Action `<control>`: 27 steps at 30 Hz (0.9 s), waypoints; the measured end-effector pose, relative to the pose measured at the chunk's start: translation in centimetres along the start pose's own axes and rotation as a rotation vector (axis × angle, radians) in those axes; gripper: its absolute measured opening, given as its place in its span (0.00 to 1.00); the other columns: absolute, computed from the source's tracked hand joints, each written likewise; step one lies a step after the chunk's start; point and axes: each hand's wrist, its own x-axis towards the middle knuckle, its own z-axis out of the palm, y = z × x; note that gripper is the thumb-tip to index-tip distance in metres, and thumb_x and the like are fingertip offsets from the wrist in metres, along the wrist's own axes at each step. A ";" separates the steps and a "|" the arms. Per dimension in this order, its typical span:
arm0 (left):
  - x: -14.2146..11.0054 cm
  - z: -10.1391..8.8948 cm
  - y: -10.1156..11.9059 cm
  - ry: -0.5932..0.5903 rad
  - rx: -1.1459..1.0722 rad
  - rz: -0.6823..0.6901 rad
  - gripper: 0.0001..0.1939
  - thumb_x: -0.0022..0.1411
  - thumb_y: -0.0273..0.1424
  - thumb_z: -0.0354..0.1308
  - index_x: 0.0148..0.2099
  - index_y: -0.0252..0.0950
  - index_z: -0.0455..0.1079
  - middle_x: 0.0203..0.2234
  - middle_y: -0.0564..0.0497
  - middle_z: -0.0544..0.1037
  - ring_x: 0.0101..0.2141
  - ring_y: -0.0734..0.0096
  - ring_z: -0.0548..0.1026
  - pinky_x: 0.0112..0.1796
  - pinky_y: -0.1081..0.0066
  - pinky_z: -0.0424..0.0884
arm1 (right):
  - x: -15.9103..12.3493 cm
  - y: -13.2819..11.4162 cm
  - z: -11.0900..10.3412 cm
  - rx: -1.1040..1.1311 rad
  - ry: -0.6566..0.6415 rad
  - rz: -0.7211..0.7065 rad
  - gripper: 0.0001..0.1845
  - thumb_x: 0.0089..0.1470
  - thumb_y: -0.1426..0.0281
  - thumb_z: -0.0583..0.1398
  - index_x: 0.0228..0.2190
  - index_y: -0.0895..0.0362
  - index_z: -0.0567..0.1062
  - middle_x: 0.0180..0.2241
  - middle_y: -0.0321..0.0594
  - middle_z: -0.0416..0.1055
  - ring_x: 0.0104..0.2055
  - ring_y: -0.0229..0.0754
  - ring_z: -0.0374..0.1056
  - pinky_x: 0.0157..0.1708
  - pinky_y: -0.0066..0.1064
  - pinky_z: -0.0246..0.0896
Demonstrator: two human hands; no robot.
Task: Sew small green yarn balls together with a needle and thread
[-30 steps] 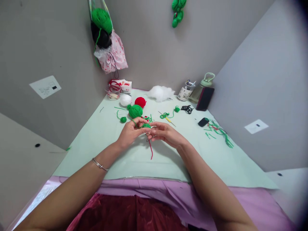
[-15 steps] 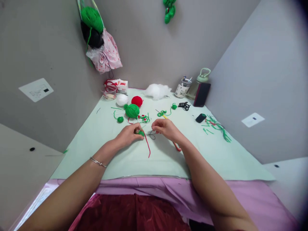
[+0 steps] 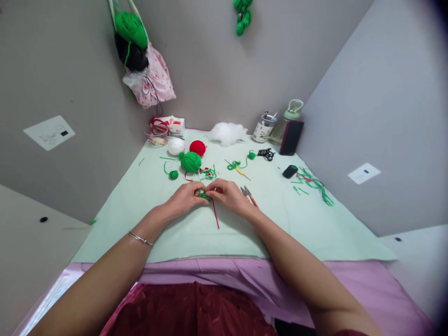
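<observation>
Between thumb and fingers, my left hand (image 3: 185, 196) is closed on a small green crocheted piece (image 3: 203, 196) just above the table. My right hand (image 3: 227, 193) meets it from the right, its fingertips pinched together at the piece's edge; what lies between them is hidden. A red yarn tail (image 3: 215, 215) hangs from the piece towards me, over the tabletop. Right beside my right hand lie thread snips (image 3: 249, 195) with orange handles, partly covered by it. Farther back rests a crochet hook (image 3: 239, 171) with a yellow grip.
Beyond my hands sit a green yarn ball (image 3: 191, 162), a red yarn ball (image 3: 198, 148), a white yarn ball (image 3: 176, 146) and white stuffing (image 3: 227, 133). To the right are a black claw clip (image 3: 266, 154), a phone (image 3: 291, 138), a bottle (image 3: 279, 133) and green yarn scraps (image 3: 315, 183).
My right hand has moved left and down to the green piece, uncovering the snips and the hook. The black thread loop that showed between my hands is out of sight.
</observation>
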 end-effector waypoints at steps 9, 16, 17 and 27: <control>-0.2 0.6 0.9 0.020 -0.102 -0.005 0.09 0.50 0.33 0.65 0.33 0.35 0.72 0.27 0.54 0.72 0.31 0.69 0.67 0.33 0.70 0.62 | -0.6 -1.9 0.3 -0.127 0.021 -0.172 0.08 0.56 0.77 0.60 0.27 0.57 0.76 0.28 0.35 0.65 0.29 0.34 0.59 0.32 0.29 0.51; -0.4 0.9 1.6 -0.029 -0.125 -0.014 0.15 0.49 0.38 0.70 0.34 0.35 0.74 0.32 0.52 0.73 0.34 0.68 0.70 0.38 0.68 0.66 | 0.1 -2.8 -4.4 0.640 0.415 -0.073 0.10 0.53 0.63 0.67 0.30 0.56 0.74 0.32 0.36 0.73 0.32 0.35 0.67 0.30 0.27 0.61; -0.5 0.9 1.8 -0.043 -0.180 0.003 0.14 0.50 0.39 0.69 0.36 0.36 0.74 0.34 0.51 0.74 0.36 0.67 0.71 0.41 0.67 0.67 | 0.1 -2.6 -5.4 0.740 0.409 -0.026 0.13 0.52 0.61 0.67 0.31 0.55 0.72 0.31 0.35 0.73 0.32 0.35 0.68 0.28 0.26 0.61; -0.6 -0.6 2.8 -0.157 -0.283 0.000 0.17 0.59 0.44 0.63 0.39 0.34 0.75 0.30 0.52 0.73 0.32 0.70 0.69 0.36 0.69 0.63 | -3.5 7.4 -18.8 0.912 0.620 -0.139 0.22 0.45 0.66 0.74 0.25 0.51 0.64 0.19 0.26 0.49 0.19 0.31 0.40 0.18 0.28 0.37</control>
